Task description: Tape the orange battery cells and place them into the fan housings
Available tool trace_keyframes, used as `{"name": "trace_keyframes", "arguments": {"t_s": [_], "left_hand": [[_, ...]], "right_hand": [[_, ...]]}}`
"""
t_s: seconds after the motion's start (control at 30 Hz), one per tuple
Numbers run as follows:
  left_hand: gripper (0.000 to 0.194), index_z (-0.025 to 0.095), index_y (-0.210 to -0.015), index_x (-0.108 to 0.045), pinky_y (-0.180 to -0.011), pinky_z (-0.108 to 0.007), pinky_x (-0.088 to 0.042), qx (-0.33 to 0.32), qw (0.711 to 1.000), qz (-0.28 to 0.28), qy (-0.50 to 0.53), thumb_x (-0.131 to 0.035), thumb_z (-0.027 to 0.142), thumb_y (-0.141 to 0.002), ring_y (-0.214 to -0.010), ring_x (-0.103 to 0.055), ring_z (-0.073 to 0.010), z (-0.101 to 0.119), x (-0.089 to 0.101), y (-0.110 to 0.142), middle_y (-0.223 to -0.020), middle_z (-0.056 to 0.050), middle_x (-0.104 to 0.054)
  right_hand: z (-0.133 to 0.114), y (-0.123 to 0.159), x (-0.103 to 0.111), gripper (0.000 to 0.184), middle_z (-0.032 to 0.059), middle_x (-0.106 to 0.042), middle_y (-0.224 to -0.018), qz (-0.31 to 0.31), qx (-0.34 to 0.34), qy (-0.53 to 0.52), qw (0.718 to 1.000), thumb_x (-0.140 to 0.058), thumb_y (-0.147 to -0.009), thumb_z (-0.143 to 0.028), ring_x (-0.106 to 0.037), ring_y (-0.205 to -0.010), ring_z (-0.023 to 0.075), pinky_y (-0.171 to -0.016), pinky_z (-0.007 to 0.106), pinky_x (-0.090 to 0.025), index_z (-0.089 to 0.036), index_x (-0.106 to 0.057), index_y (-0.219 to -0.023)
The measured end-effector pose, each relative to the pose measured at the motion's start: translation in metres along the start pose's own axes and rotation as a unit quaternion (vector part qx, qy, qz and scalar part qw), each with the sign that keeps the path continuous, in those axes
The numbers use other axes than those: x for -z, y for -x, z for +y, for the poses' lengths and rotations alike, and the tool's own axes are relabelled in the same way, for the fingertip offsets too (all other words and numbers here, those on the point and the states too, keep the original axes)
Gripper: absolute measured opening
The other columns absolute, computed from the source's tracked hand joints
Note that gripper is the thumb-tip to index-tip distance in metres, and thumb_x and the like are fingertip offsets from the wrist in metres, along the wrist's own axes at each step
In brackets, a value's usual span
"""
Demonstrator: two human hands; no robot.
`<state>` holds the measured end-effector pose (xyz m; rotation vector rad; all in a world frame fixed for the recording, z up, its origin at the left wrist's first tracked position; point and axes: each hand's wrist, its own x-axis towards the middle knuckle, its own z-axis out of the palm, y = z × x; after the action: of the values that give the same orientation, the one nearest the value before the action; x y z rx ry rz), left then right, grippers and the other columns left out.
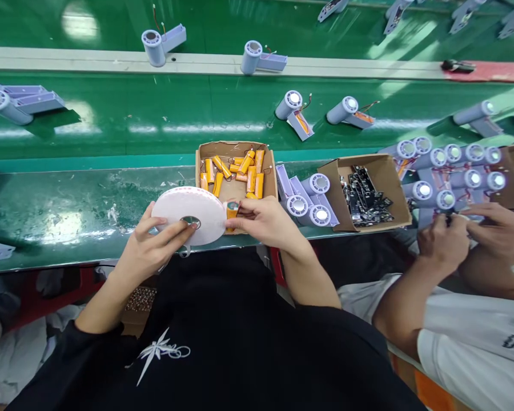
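Observation:
My left hand grips a white roll of tape, its fingers across the face by the centre hole and its thumb at the rim. Between the fingers of my right hand is an orange battery, held upright against the roll's right edge. Whether a piece of tape sticks to the battery I cannot tell. Just behind both hands stands a cardboard box with several orange wired batteries lying in it.
Lilac fan housings stand right of the battery box. Beyond them is a box of black circuit boards. A co-worker's hands work at the right. More housings lie on the green surface behind, crossed by a pale rail.

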<state>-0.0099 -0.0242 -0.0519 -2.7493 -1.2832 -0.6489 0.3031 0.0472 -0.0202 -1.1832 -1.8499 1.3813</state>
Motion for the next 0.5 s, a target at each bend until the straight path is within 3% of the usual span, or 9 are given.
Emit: {"name": "trace_keyframes", "arguments": {"t_s": [0.1, 0.17, 0.3, 0.4, 0.5], "left_hand": [[0.074, 0.041, -0.161, -0.06, -0.109, -0.055, -0.058, 0.012, 0.999, 0.037, -0.021, -0.083, 0.019, -0.094, -0.109, -0.059, -0.0311, 0.014, 0.001, -0.005, -0.117, -0.004, -0.082], [0.074, 0.034, -0.162, -0.059, -0.102, -0.049, -0.058, 0.009, 0.999, 0.047, -0.011, -0.085, 0.023, -0.094, -0.107, -0.061, -0.0305, 0.019, -0.001, -0.005, -0.112, -0.007, -0.081], [0.069, 0.03, -0.159, -0.06, -0.108, -0.053, -0.055, 0.025, 0.999, -0.019, 0.01, -0.082, 0.02, -0.094, -0.113, -0.063, -0.0325, 0.001, -0.001, 0.007, -0.117, -0.01, -0.079], [0.072, 0.029, -0.158, -0.059, -0.117, -0.069, -0.048, 0.085, 0.996, -0.028, -0.01, -0.085, 0.025, -0.091, -0.131, -0.059, -0.0426, -0.017, 0.009, 0.016, -0.128, -0.015, -0.076], [0.075, 0.035, -0.152, -0.064, -0.118, -0.078, -0.046, 0.085, 0.993, 0.075, 0.02, -0.092, 0.035, -0.082, -0.145, -0.053, -0.0468, -0.01, 0.019, 0.012, -0.128, -0.014, -0.075]], "right_hand": [[0.013, 0.001, -0.026, 0.059, 0.0082, -0.087, -0.104, 0.158, -0.038, -0.175, 0.971, -0.083, -0.085, -0.077, -0.083, -0.1, 0.0298, -0.084, 0.043, -0.07, -0.024, -0.082, -0.111], [0.02, -0.001, -0.031, 0.067, 0.0111, -0.087, -0.109, 0.231, -0.048, -0.237, 0.942, -0.084, -0.079, -0.082, -0.084, -0.102, 0.0318, -0.085, 0.047, -0.072, -0.024, -0.081, -0.113], [0.034, -0.011, 0.004, 0.072, 0.0116, -0.085, -0.112, 0.349, -0.032, -0.206, 0.914, -0.077, -0.084, -0.085, -0.082, -0.113, 0.0328, -0.09, 0.048, -0.072, -0.024, -0.079, -0.122], [0.045, -0.012, 0.024, 0.076, 0.0111, -0.086, -0.112, 0.385, -0.027, -0.177, 0.905, -0.075, -0.085, -0.085, -0.082, -0.117, 0.0334, -0.094, 0.05, -0.071, -0.025, -0.077, -0.131], [0.054, -0.01, 0.013, 0.073, 0.0103, -0.087, -0.105, 0.367, -0.011, -0.181, 0.912, -0.09, -0.076, -0.074, -0.084, -0.109, 0.0347, -0.099, 0.053, -0.071, -0.024, -0.081, -0.127]]}}
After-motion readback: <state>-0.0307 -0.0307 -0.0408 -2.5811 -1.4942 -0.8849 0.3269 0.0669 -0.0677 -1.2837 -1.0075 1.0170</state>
